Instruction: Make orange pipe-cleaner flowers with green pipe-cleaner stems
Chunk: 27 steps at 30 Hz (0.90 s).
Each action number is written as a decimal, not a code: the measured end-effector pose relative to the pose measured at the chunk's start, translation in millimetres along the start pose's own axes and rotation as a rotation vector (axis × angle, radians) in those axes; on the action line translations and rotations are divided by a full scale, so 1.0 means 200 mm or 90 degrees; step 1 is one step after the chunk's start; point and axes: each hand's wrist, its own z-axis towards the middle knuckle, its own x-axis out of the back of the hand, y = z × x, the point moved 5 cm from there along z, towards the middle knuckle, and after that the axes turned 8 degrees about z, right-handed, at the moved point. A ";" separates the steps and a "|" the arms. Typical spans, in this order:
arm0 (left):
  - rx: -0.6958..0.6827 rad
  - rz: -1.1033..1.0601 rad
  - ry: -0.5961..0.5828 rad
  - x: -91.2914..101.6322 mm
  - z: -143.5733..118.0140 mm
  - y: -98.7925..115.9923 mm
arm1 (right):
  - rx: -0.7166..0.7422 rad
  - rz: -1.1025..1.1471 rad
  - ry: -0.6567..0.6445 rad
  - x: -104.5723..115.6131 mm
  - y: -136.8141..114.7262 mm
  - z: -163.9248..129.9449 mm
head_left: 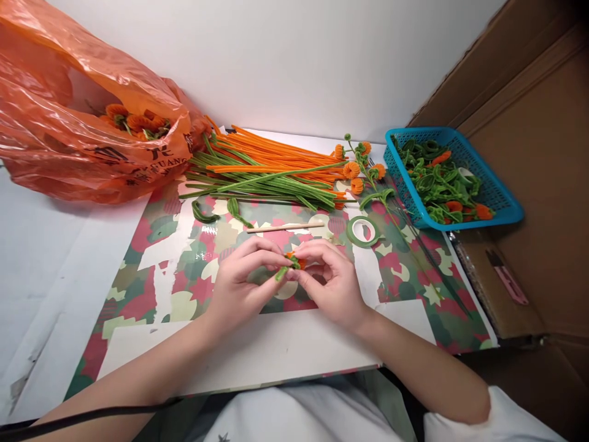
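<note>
Between my two hands is a small orange and green pipe-cleaner pumpkin (301, 264), partly hidden by fingers. My left hand (248, 276) pinches its green part with thumb and fingers. On the other side, my right hand (331, 276) is closed round the orange part, thumb tip close to the left one. A thin wooden stick (285, 228) lies just beyond the hands. To its right is a roll of green tape (363, 231). Two bent green pipe-cleaner pieces, a curled one (205, 212) and a leaf-shaped one (238, 213), lie beyond my left hand.
Orange pipe cleaners (276, 150) and green ones (267, 184) lie in a bundle at the back. A finished stem with orange pumpkins (352, 170) rests beside a blue basket (510, 212) of green pieces. An orange plastic bag (92, 166) stands left. Pink-handled cutter (508, 279) lies right.
</note>
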 end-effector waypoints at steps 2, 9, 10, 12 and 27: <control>0.043 -0.036 -0.007 0.00 0.01 -0.02 | 0.005 -0.007 0.001 0.00 -0.01 0.00; 0.242 -0.205 -0.102 -0.03 0.01 -0.08 | -0.009 -0.033 -0.003 -0.01 0.00 -0.01; 0.247 -0.210 -0.108 -0.04 0.01 -0.08 | -0.013 -0.026 -0.003 -0.01 0.00 -0.01; 0.239 -0.212 -0.106 -0.04 0.00 -0.08 | -0.029 0.001 0.002 -0.01 0.01 -0.01; 0.232 -0.172 -0.043 -0.04 -0.03 -0.07 | 0.128 -0.313 -0.019 0.00 -0.09 0.02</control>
